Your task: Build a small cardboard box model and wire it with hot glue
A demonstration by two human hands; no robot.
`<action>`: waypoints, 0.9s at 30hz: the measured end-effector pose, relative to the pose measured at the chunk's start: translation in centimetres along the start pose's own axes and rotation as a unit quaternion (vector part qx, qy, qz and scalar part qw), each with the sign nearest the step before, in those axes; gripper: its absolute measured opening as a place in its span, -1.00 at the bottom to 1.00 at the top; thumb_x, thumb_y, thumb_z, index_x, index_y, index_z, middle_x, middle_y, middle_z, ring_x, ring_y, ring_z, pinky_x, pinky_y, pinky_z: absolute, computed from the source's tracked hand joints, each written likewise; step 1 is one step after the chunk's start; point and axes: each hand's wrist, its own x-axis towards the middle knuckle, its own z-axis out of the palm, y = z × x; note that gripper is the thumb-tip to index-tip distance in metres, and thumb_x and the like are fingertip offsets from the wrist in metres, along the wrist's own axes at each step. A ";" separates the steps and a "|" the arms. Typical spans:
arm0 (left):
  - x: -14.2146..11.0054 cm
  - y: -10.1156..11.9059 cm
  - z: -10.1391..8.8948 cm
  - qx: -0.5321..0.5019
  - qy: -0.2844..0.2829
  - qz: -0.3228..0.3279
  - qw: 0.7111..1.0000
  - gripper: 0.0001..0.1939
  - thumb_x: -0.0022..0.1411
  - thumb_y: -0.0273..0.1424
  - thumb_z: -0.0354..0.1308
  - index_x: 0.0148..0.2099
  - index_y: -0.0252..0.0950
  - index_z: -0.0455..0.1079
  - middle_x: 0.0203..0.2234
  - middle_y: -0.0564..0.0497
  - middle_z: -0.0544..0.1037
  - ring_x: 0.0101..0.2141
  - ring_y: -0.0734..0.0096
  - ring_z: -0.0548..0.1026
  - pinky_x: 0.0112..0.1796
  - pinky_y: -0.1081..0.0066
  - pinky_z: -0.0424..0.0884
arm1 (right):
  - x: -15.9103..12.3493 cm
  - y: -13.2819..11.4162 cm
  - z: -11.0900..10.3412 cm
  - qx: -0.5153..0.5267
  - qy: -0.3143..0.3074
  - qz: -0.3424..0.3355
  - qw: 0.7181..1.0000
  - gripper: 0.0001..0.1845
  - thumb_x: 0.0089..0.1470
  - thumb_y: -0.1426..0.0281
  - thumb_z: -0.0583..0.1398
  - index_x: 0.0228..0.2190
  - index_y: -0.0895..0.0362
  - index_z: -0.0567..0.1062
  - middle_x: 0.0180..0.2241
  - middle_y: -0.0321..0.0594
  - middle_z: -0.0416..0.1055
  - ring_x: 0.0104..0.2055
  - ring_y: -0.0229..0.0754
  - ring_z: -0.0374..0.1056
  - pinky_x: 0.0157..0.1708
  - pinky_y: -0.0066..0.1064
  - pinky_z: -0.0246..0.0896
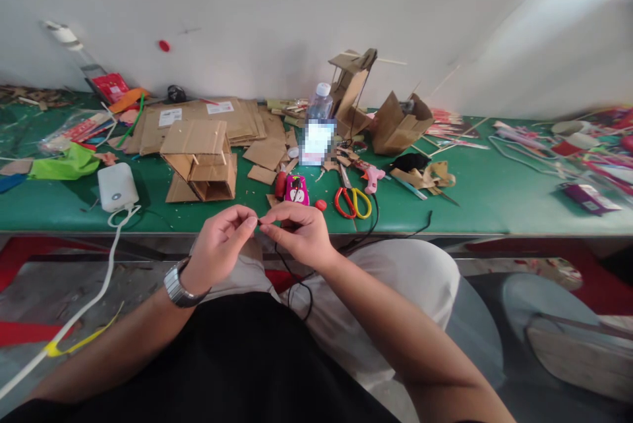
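My left hand (pixel 222 242) and my right hand (pixel 299 232) meet in front of the table edge, above my lap. Both are closed in a pinch, thumb against fingers, with the fingertips almost touching. Between them a tiny dark bit shows, too small to name. A thin black cable (pixel 307 304) hangs in a loop below my right hand; whether it runs up into the fingers is hidden. Just beyond the hands lie a magenta box with a white face print (pixel 297 191), a small red ball (pixel 320 205) and scissors (pixel 353 202) with red and yellow handles.
A cardboard structure (pixel 198 159) stands left on the green table (pixel 494 199), near a white power adapter (pixel 117 186). Behind are a lit phone (pixel 317 141), a bottle (pixel 321 103) and a cardboard tower (pixel 352 84). A pink glue gun (pixel 373 178) lies right of the scissors.
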 end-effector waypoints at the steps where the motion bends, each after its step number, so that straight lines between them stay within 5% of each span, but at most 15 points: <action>1: 0.0 0.0 0.0 -0.002 0.000 -0.005 1.000 -0.63 0.42 -0.06 0.21 -0.16 -0.29 0.52 -0.40 0.02 0.53 -0.39 0.45 0.44 -0.38 0.46 0.35 | 0.0 0.0 0.0 -0.001 0.002 0.000 1.000 -0.85 0.18 0.27 0.44 -0.27 0.10 0.73 -0.28 -0.15 0.66 -0.28 -0.18 0.54 -0.28 -0.34 0.41; 18: -0.2 1.0 0.2 0.032 0.020 0.051 0.998 -0.73 0.43 -0.19 0.22 -0.19 -0.29 0.57 -0.43 0.04 0.58 -0.42 0.50 0.45 -0.39 0.52 0.37 | 0.0 0.2 0.0 -0.015 0.012 -0.005 1.000 -0.86 0.15 0.32 0.44 -0.29 0.13 0.69 -0.35 -0.18 0.61 -0.33 -0.21 0.49 -0.33 -0.36 0.37; 27: -0.5 0.8 0.0 0.024 0.022 0.049 0.998 -0.76 0.42 -0.22 0.23 -0.16 -0.29 0.59 -0.39 0.01 0.61 -0.40 0.47 0.48 -0.37 0.51 0.38 | 0.1 -0.1 0.0 -0.037 0.017 -0.061 0.997 -0.94 0.19 0.38 0.41 -0.31 0.12 0.66 -0.34 -0.18 0.59 -0.31 -0.21 0.46 -0.32 -0.35 0.35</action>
